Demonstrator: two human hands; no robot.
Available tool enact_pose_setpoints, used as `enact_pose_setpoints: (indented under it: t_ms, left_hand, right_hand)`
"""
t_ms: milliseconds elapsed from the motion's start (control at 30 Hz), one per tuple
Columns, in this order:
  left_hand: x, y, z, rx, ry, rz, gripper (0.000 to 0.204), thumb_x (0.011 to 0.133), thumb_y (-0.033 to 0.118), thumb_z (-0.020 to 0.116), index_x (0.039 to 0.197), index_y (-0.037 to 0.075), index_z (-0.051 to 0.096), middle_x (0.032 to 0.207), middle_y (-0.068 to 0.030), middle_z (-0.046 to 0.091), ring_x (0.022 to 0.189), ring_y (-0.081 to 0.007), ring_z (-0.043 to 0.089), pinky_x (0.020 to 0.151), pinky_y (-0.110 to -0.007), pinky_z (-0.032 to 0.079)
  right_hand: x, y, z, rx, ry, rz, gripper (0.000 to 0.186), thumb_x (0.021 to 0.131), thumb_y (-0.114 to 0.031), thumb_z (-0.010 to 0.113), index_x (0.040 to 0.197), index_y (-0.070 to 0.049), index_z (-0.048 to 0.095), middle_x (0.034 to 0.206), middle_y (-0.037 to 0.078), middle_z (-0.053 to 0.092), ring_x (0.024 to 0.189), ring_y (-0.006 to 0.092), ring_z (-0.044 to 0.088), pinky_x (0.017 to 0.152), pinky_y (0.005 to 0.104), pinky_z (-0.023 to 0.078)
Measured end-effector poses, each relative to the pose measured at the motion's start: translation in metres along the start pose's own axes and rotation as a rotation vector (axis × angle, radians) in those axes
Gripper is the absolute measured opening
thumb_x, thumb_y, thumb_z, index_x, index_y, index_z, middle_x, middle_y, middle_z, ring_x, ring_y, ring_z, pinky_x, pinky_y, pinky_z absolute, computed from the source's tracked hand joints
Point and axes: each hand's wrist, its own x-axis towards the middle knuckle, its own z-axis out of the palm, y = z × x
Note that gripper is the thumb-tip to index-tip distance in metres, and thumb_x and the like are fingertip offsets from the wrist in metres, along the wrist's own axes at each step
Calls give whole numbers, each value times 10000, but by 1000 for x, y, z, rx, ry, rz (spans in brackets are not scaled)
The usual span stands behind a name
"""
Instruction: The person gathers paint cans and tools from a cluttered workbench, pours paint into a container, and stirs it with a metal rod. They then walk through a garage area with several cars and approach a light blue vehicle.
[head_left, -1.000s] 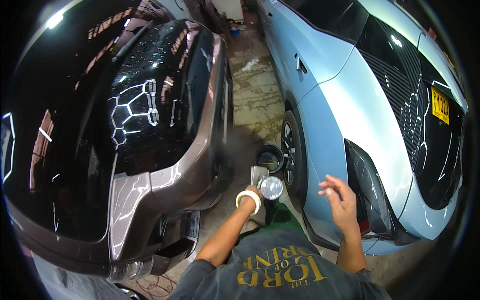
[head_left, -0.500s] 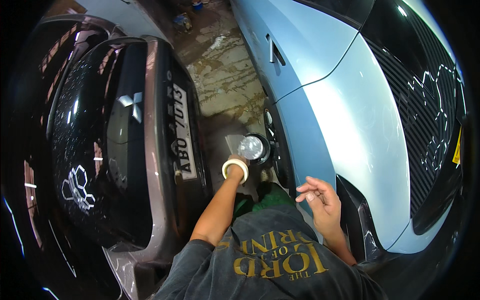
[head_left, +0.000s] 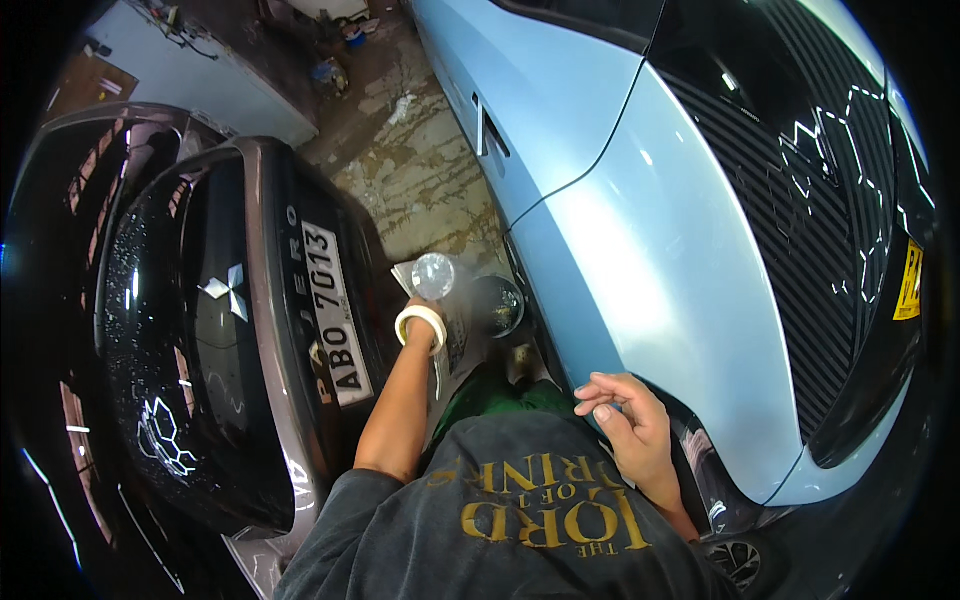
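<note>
My left hand [head_left: 418,303] reaches out between two cars, closed round a clear, round-ended object [head_left: 433,276] that looks like a plastic bottle or cup. A pale flat piece [head_left: 403,275] sticks out beside it, perhaps a sheet or card. Round my left wrist sits a cream ring like a roll of masking tape [head_left: 421,328]. My right hand [head_left: 632,418] hovers near the light-blue car [head_left: 600,300], fingers loosely bent and apart, holding nothing. Below and right of my left hand, a dark round bucket [head_left: 497,306] stands on the floor.
A dark car's rear [head_left: 270,300] with a white plate [head_left: 338,310] stands close on my left. The blue car's side and striped dark rear glass [head_left: 800,200] line my right. Between them runs a narrow stained floor [head_left: 420,170]. Clutter [head_left: 330,75] lies at the far end.
My left hand has moved left and slightly up with the clear object, away from the bucket. The view has shifted, showing more of the far wall. My right hand stays similarly bent.
</note>
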Motion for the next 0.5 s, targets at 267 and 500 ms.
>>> enact_pose_setpoints:
  t_ms: [267, 500]
  left_hand:
    - [28, -27, 60, -1106, 10, -691, 434, 1018, 387, 411, 1180, 62, 647, 1167, -168, 674, 1110, -351, 646, 832, -451, 546]
    - [29, -66, 71, -1090, 92, -680, 483, 1001, 445, 439, 1186, 40, 627, 1158, -239, 657, 1134, -456, 606, 888, -512, 513]
  right_hand:
    - [2, 6, -1, 81, -7, 36, 328, 932, 16, 565, 1259, 42, 561, 1088, 157, 660, 896, 196, 672, 828, 308, 528]
    - [13, 8, 2, 222, 14, 88, 335, 954, 5, 544, 1287, 33, 536, 1115, 151, 654, 924, 180, 659, 847, 300, 515]
